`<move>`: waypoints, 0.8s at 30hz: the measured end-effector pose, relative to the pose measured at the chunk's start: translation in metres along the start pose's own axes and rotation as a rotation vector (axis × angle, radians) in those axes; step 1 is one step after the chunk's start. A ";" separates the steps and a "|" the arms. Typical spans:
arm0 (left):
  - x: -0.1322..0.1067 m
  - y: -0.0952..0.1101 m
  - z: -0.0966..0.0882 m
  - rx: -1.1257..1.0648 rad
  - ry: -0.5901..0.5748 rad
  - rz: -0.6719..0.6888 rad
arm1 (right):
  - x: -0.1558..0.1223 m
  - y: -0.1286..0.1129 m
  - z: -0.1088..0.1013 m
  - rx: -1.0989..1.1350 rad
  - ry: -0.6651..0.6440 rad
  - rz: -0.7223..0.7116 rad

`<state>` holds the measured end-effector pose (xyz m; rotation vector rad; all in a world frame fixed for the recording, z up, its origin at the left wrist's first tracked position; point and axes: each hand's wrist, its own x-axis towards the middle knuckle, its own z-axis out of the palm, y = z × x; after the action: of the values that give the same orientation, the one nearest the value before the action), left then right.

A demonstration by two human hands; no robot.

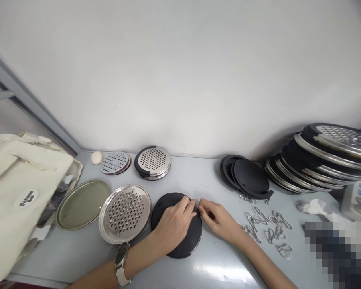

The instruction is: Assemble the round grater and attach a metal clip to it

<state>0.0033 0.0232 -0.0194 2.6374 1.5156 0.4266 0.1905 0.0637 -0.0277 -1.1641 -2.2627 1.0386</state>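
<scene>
On the table in front of me lies a black disc (pixel 189 239) with a thin metal edge showing at its lower right. My left hand (pixel 174 222), with a watch (pixel 121 263) on its wrist, lies across the disc, its fingers bent together over the disc's upper right edge. Just to the right, my right hand (pixel 215 216) makes a pinch at that same edge; a bit of shiny metal shows by the fingertips, but its shape is hidden. Left of the disc is a round metal grater plate (pixel 124 212), and beyond that an olive-green round lid (pixel 82 204).
Several bent wire clips (pixel 260 216) are scattered to my right. Behind them are black plastic covers (pixel 249 176) and a tall leaning stack of grater discs (pixel 321 160). Smaller grater discs (pixel 153 160) sit near the wall. A cream bag (pixel 27 192) stands at the left.
</scene>
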 end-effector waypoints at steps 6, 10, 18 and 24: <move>0.000 -0.001 0.000 -0.001 0.019 0.009 | 0.001 -0.001 0.000 0.007 0.018 0.002; 0.000 -0.001 0.002 -0.006 0.033 0.010 | 0.000 -0.001 0.000 0.020 0.011 0.001; 0.001 0.000 -0.003 0.001 0.003 0.011 | 0.000 -0.001 -0.001 0.018 -0.001 0.021; 0.000 -0.001 -0.002 -0.019 0.021 -0.011 | 0.000 0.000 0.000 0.005 0.004 0.006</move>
<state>0.0019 0.0237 -0.0175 2.6165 1.5237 0.4672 0.1908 0.0634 -0.0273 -1.1702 -2.2540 1.0421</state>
